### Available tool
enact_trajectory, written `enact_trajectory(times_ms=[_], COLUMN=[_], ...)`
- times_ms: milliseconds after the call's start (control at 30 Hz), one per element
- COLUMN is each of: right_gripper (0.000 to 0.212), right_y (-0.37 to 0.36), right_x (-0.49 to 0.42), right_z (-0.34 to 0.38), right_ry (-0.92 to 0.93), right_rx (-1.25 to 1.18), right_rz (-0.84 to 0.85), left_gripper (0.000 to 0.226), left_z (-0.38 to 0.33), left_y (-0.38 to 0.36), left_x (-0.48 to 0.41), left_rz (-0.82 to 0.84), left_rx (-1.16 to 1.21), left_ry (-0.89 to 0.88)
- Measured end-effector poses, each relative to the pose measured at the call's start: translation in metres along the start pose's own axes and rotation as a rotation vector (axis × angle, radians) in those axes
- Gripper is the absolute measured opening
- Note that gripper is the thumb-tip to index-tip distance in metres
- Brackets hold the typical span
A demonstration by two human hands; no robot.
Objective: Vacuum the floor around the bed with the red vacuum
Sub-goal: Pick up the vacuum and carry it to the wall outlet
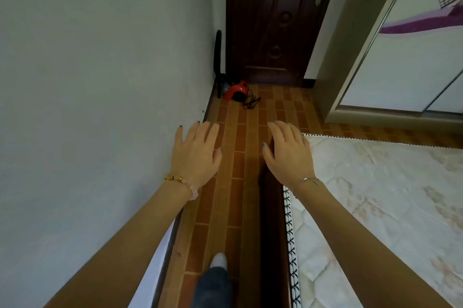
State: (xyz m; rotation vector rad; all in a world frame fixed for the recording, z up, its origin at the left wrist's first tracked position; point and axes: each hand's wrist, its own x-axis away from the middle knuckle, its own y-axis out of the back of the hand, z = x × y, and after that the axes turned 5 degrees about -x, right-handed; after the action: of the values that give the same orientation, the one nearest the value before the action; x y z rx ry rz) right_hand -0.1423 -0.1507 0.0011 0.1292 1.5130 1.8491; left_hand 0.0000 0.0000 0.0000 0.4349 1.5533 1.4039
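Head view: pale wall (87,82) fills the left side; bed (375,207) with quilted mattress takes the right. Narrow strip of brown tiled floor (235,182) runs between them toward a dark wooden door (275,19). Wardrobe (400,57) with sliding panels stands right of the door, beyond the bed's foot. Red vacuum (236,90) sits on the floor in the far corner, just beside the wall and close before the door, its black tube (218,57) leaning upright against the wall. Loose black cord (250,102) lies tangled on the tiles at the vacuum's right. Vacuum not yet picked up; task looks to be at its very start. Risks, as judged: the passage is tight, so a shin could catch the dark bed frame; the loose cord could snag a foot or drag when the vacuum is lifted; the leaning tube could slide down the wall if the body is pulled away first. Left hand (198,154) is held out palm down near the wall, fingers spread and straight, gripping nothing. Right hand (288,154) is level with it over the bed's corner, fingers relaxed, also empty. Both are well apart from the vacuum. One light shoe (218,260) shows on the tiles below.
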Motion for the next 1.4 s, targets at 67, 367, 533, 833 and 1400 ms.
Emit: enact_trajectory(times_ms=[67, 367, 533, 833, 1400], right_gripper=[0.048, 0.048, 0.049, 0.049, 0.051], right_y=[-0.011, -0.057, -0.079, -0.115, -0.199], right_x=[-0.023, -0.142, -0.183, -0.279, -0.505], right_z=[-0.003, -0.004, -0.007, -0.032, -0.151], right_ry=[0.001, -0.038, -0.069, -0.038, -0.022], right_rx=[-0.011, 0.017, 0.034, -0.001, -0.010], right_rz=[-0.017, -0.014, 0.009, 0.023, 0.162], left_gripper=[0.055, 0.054, 0.054, 0.052, 0.053], left_z=[0.012, 0.067, 0.077, 0.093, 0.080], left_y=[-0.009, -0.068, -0.095, -0.149, -0.267], left_x=[-0.022, -0.143, -0.193, -0.272, -0.504], left_rz=[0.035, -0.010, -0.027, 0.004, 0.097], left_rx=[0.025, 0.026, 0.058, 0.094, 0.141], left_ry=[0.009, -0.053, -0.084, -0.035, 0.030])
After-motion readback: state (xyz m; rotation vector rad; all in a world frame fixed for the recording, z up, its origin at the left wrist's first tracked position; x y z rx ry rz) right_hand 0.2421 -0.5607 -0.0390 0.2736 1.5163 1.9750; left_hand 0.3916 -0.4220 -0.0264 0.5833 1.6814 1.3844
